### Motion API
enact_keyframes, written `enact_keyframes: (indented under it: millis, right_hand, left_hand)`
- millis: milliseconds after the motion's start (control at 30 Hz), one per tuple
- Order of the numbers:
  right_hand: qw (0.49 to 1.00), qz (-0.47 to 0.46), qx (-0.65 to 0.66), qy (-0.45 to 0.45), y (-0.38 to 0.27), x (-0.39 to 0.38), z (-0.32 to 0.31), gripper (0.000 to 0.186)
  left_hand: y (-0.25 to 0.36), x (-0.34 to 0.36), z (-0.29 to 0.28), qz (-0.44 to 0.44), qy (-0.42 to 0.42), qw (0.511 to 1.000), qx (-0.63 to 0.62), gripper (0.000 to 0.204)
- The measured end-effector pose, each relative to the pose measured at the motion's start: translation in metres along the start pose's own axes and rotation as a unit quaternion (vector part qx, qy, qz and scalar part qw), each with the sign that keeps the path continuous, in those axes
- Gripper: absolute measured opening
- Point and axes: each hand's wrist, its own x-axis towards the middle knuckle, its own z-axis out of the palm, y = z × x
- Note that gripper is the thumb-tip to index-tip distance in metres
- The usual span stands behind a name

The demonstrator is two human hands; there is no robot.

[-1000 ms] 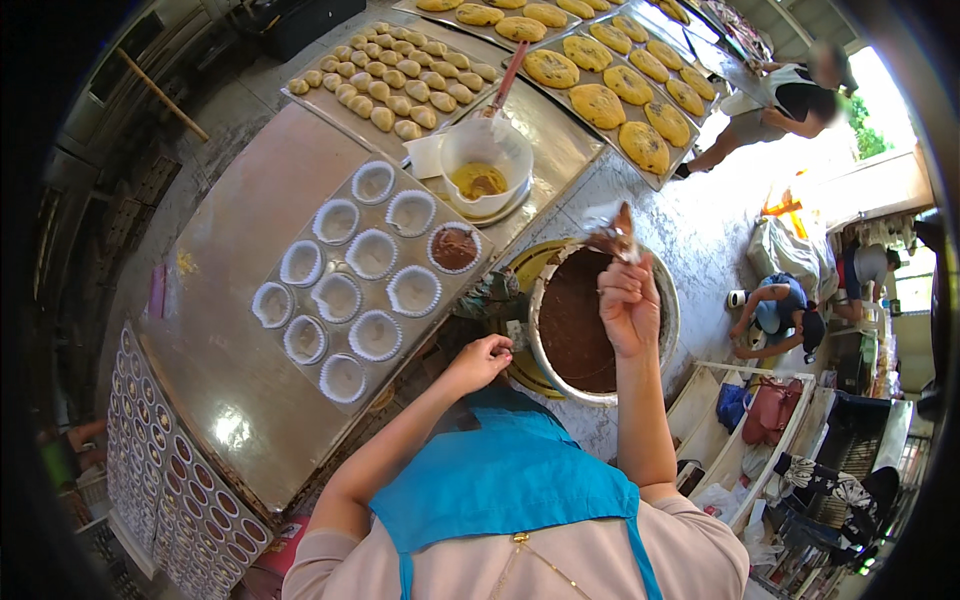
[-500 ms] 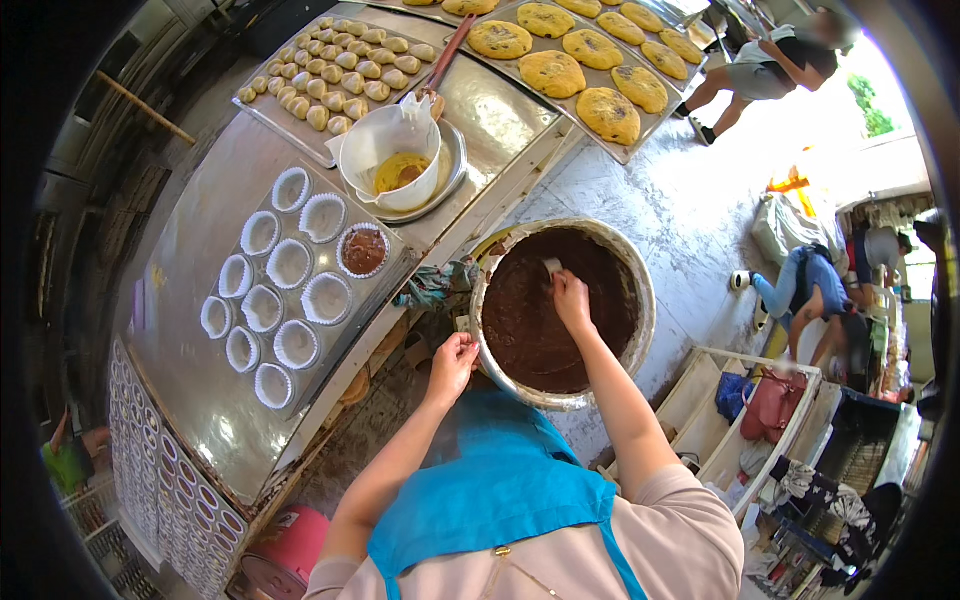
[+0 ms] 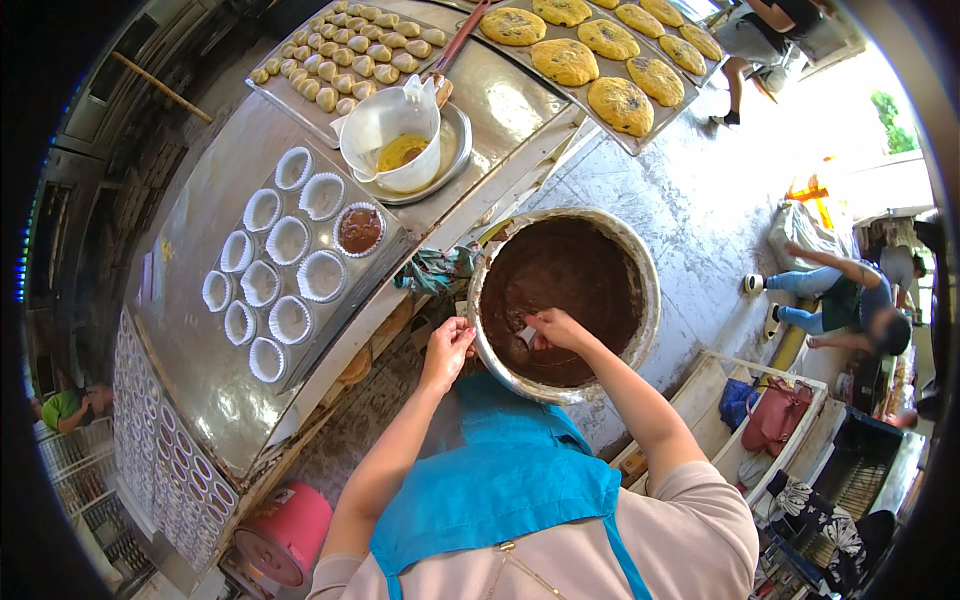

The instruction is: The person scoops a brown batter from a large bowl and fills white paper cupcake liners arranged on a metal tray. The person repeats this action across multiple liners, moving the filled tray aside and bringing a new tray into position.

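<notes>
A large round bucket point(image 3: 651, 290) of dark brown batter point(image 3: 575, 262) stands in front of me, its pale rim smeared. My right hand point(image 3: 560, 328) is inside it, closed around a small white scoop point(image 3: 526, 337) low over the batter near the bucket's near left side. At the left of the rim, my left hand point(image 3: 446, 354) pinches the bucket's edge. On the metal table to the left sits a muffin tin point(image 3: 366, 282) lined with white paper cups point(image 3: 322, 196). One cup point(image 3: 360, 231), at the tin's right, holds brown batter; the others look unfilled.
Beyond the tin, a white plastic pitcher point(image 3: 392, 140) with yellow liquid rests on a round metal plate. Trays of shaped dough point(image 3: 345, 62) and flat yellow rounds point(image 3: 565, 62) lie at the back. Co-workers point(image 3: 850, 285) are at the right. A pink bucket point(image 3: 292, 530) stands lower left.
My right hand has drawn the scoop toward me and left through the bucket. The left hand stays at the rim. A co-worker at right has shifted posture; another at upper right has moved.
</notes>
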Motion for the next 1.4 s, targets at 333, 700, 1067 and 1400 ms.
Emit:
enact_keyframes:
  millis: [333,700,1067,1400]
  right_hand:
    - [0.972,-0.127,0.074,0.185,-0.051,-0.021,0.078,0.034]
    - [0.779,-0.085,0.611,0.108,-0.049,-0.041,0.041,0.037]
    - [0.822,-0.263,0.492,0.117,-0.278,-0.072,0.038,0.031]
    - [0.865,-0.417,-0.071,0.272,-0.393,0.019,0.109,0.015]
  left_hand:
    - [-0.001,0.001,-0.002,-0.009,-0.010,1.000,-0.013,0.007]
    - [-0.001,0.004,-0.021,0.037,-0.055,0.993,0.098,0.018]
    - [0.112,-0.078,-0.111,0.071,-0.172,0.982,0.011,0.025]
    - [0.166,-0.116,-0.185,0.151,-0.093,0.983,0.036,0.023]
